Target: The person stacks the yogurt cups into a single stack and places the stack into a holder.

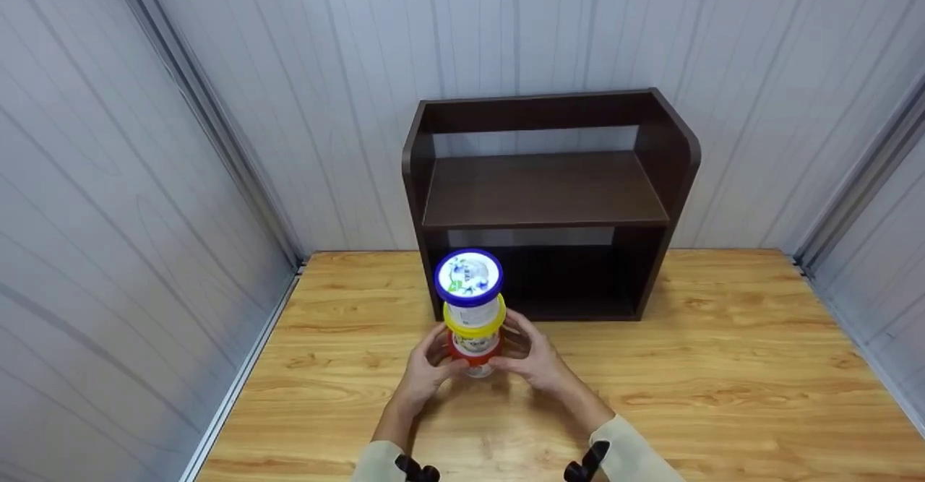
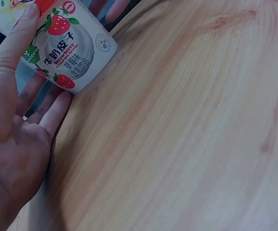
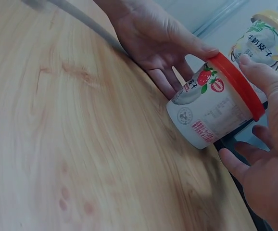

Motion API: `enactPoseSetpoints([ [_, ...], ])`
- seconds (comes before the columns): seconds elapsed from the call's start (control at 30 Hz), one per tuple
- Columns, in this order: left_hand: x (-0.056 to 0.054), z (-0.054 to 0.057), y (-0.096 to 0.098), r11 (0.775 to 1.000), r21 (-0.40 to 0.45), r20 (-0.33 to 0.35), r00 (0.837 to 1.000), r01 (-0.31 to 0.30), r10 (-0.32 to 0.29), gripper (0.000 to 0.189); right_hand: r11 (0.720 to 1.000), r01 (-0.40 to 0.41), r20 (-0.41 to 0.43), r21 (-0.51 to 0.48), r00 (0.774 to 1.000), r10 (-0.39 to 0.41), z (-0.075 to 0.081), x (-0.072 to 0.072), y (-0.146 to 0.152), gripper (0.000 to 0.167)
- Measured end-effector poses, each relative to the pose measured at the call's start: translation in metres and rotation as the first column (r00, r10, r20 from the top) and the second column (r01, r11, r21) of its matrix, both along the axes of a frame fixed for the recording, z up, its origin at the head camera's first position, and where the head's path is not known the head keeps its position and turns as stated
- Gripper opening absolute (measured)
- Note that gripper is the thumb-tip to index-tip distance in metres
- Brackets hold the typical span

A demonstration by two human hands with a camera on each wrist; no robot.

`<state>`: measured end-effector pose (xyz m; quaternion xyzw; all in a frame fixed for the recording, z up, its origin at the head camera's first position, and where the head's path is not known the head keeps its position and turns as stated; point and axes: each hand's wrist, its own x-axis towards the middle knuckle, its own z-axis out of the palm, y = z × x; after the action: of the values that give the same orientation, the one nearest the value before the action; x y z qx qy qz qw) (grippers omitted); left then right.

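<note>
Pale wood-grain panelled walls (image 1: 347, 70) close in your workspace on the back and both sides, and a yellowish wooden table (image 1: 332, 395) spreads beneath your hands. Your left hand (image 1: 426, 370) and right hand (image 1: 536, 355) grasp the red-lidded tub (image 2: 69, 48) between them, curled round it from opposite sides, with your left thumb on its red rim. That tub is the lowest of a stack of three, near the middle of the table, its base down at the tabletop; you cannot tell whether it bears on the wood. Its lid end points up and its strawberry label faces your side. Directly on it sits the yellow-lidded tub (image 1: 477, 342), and on that the blue-lidded tub (image 1: 470, 277), its printed top facing up. The stack's long axis runs upright, the three roughly in line.

Just behind the stack stands a dark brown two-level rack (image 1: 545, 189), facing you; its left upright and lower compartment are partly hidden by the tubs, and its middle board blocks the way upward from that compartment. Nearest you, your pale sleeves (image 1: 636, 453) carry black fittings (image 1: 578, 470) at the wrists.
</note>
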<state>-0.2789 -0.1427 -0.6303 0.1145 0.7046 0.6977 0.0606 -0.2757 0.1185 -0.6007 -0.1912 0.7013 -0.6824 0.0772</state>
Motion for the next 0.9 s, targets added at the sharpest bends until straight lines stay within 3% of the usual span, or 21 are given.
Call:
enactPoseSetpoints([
  [0.47,0.001,0.000,0.001,1.000,0.030,0.025,1.000,0.002,-0.002,0.085,0.998,0.026,0.064,-0.057,0.998,-0.023,-0.011,-0.001,-0.009,0.091],
  [0.9,-0.001,-0.002,-0.001,1.000,0.023,0.008,1.000,0.004,-0.004,0.086,0.998,0.036,0.100,-0.042,0.995,-0.032,-0.012,-0.003,-0.016,0.089],
])
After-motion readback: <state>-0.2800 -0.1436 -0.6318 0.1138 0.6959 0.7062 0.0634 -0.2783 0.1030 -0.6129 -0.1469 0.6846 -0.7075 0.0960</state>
